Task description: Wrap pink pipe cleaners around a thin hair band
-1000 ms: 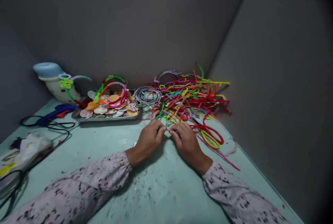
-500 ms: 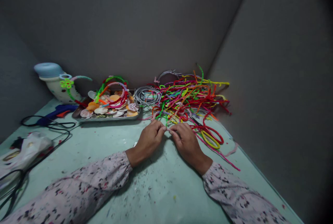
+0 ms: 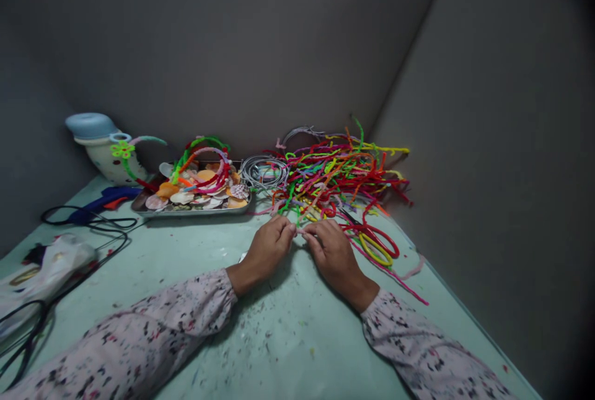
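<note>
My left hand [image 3: 269, 248] and my right hand [image 3: 332, 254] pinch a short pale pink piece [image 3: 300, 231] between their fingertips, a small gap apart. It looks like fuzzy pipe cleaner; most of it is hidden by the fingers. Just beyond the fingertips a green fuzzy stem [image 3: 298, 213] stands up, and whether it joins the pink piece I cannot tell. Behind the hands spreads a tangled heap of coloured pipe cleaners [image 3: 344, 167]. Scissors with red and yellow handles [image 3: 377, 248] lie to the right of my right hand.
A metal tray [image 3: 195, 213] of shells and fuzzy rings stands at the back left, beside coiled grey wire [image 3: 264, 172]. Farther left are a blue-lidded bottle [image 3: 109, 155], a blue tool [image 3: 100, 203], black cable [image 3: 116, 245] and a white plastic bag [image 3: 65, 260].
Both hands keep their pinch on the pink piece, nearly still. The bottle, tray and bag at the left appear shifted slightly right in view.
</note>
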Demonstrator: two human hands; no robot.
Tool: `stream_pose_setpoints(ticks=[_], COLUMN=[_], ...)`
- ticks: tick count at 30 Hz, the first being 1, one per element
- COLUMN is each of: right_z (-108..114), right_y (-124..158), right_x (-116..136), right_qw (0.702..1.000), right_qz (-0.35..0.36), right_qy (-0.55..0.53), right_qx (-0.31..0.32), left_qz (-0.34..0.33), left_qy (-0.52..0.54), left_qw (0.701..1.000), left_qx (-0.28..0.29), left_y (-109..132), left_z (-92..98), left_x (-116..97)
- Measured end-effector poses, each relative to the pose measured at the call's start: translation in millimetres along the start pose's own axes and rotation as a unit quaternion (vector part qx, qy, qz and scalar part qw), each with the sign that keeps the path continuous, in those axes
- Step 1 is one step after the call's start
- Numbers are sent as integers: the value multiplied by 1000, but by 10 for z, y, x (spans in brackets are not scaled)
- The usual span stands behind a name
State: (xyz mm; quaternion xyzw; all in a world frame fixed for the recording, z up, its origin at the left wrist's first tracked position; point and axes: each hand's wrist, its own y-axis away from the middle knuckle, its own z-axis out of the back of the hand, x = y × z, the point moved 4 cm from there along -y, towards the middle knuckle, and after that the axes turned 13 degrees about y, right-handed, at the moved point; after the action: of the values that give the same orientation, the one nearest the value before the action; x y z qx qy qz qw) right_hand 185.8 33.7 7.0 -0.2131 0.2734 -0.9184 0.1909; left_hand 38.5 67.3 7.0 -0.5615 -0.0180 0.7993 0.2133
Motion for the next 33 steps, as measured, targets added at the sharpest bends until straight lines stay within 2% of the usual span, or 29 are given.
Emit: stream_pose_setpoints(ticks=[12,20,33], right_z=[-19,-12,-11], right_y=[6,2,4], right_x=[-26,-19,-29], right_qw=[1000,1000,1000], right_qz=[-9,-1,-12], right_qy=[5,8,2], right_qx=[-5,-6,-15], left_qz=[41,48,58], left_qy=[93,125,196], left_qw=[995,991,979], left_qx=[14,18,24], left_y=[-2,-18,-15], left_z=[-6,-27,-34], left_x=[20,77,54])
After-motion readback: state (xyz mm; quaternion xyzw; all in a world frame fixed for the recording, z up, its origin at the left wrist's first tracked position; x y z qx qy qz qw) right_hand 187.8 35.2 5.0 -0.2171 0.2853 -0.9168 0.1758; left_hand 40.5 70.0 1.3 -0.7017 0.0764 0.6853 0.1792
